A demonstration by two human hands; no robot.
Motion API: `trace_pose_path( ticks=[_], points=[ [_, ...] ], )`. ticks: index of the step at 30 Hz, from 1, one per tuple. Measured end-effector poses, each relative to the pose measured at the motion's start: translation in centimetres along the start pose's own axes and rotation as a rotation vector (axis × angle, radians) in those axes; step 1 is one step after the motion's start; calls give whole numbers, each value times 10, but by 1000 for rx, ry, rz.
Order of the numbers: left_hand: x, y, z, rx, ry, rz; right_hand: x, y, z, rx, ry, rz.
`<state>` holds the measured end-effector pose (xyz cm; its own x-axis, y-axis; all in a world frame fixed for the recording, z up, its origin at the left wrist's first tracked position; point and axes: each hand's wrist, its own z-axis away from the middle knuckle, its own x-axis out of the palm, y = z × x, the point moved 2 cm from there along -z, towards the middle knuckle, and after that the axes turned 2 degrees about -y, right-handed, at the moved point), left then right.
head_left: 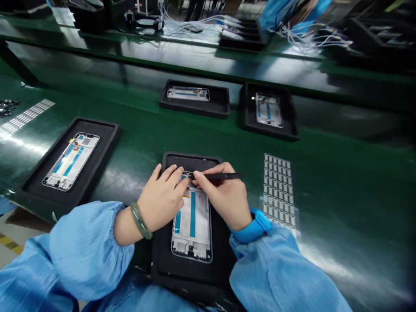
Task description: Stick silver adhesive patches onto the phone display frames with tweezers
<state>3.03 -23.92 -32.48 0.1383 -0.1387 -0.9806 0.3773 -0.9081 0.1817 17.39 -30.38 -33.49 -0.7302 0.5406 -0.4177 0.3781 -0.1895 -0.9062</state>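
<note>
The left hand (161, 200) pins the phone frame (192, 221) in its tray (162, 260) (fingers loosely curled, steadying it) so the right hand (224, 197), pinching tweezers (217, 176), can work its top edge.

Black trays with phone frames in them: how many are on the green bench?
4. One black tray lies under the person's hands, one to the left, and two farther back. Others may sit hidden among the dark clutter beyond.
</note>
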Motion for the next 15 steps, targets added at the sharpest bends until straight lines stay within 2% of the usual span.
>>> trace_pose_path(
  ticks=[5,7,12,15],
  points=[
    [4,7,1,-47,-3,-44,-5,-1,-5,22,114,-276],
    [7,7,2,-63,5,-37,-6,1,-9,5,113,-333],
    [10,3,4,-87,43,49,-14,7,-16,-96,107,-142],
    [10,0,5,-98,70,131,-25,6,-19,-125,155,-42]
  ],
)
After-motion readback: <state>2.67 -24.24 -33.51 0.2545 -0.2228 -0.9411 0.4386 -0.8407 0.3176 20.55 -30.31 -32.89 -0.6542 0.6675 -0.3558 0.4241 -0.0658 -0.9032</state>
